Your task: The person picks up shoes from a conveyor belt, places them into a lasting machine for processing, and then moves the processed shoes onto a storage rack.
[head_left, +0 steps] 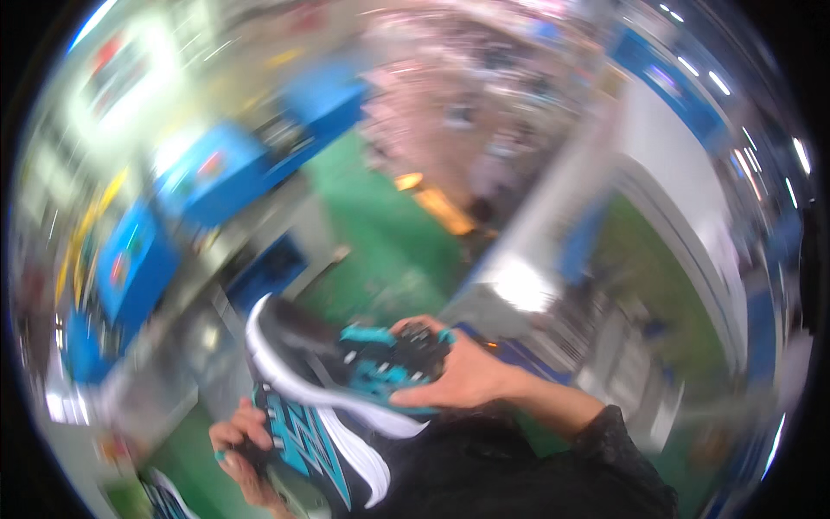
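A black and teal sneaker [316, 368] with a thick white sole is in my right hand [467, 374], whose fingers and thumb wrap round its laced upper. Just below it, my left hand [245, 450] grips a second sneaker [316, 450], also black and teal with a white sole and a zigzag pattern on its side. The two shoes overlap, the upper one partly covering the lower one. I cannot tell whether their soles touch. Part of my left hand is hidden behind the second shoe.
Blue machines [212, 173] line the left side, smeared by motion. Green floor [389, 251] runs between them and a long pale machine [657, 147] at right. Another shoe [169, 493] shows at the lower left. Blurred piles [458, 95] fill the far background.
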`<state>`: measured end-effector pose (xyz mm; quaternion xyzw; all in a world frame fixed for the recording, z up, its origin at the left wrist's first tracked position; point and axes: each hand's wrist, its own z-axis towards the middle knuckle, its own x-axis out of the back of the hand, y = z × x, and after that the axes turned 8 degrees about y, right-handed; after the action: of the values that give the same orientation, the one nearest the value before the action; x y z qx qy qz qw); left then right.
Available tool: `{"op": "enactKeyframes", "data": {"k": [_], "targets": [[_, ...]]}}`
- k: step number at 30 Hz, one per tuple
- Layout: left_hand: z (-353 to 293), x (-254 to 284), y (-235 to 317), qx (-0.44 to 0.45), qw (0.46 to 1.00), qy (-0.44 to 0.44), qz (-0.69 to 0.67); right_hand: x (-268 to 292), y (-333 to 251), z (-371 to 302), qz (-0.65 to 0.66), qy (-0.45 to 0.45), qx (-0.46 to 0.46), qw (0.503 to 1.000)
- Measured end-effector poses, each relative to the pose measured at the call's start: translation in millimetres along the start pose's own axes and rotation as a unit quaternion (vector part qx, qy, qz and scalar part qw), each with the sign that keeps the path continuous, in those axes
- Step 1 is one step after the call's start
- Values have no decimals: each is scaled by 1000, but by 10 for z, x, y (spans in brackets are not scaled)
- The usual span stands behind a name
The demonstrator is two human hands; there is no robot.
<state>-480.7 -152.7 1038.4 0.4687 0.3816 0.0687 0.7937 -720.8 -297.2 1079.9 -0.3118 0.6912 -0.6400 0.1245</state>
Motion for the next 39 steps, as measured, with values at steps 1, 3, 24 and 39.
{"op": "enactKeyframes", "data": {"k": [1,3,24,39], "targets": [[8,-386,-150,13,998,-58,-34,242,22,-283,11,73,27,997],[20,-972,-497,58,970,-188,-141,633,121,-922,40,192,13,981],[-1205,-3157,-1632,-27,766,-631,118,1316,1444,-2770,-170,819,197,512],[-2468,2024,-837,461,703,-87,534,-21,2123,-1436,157,98,-622,761]]}}
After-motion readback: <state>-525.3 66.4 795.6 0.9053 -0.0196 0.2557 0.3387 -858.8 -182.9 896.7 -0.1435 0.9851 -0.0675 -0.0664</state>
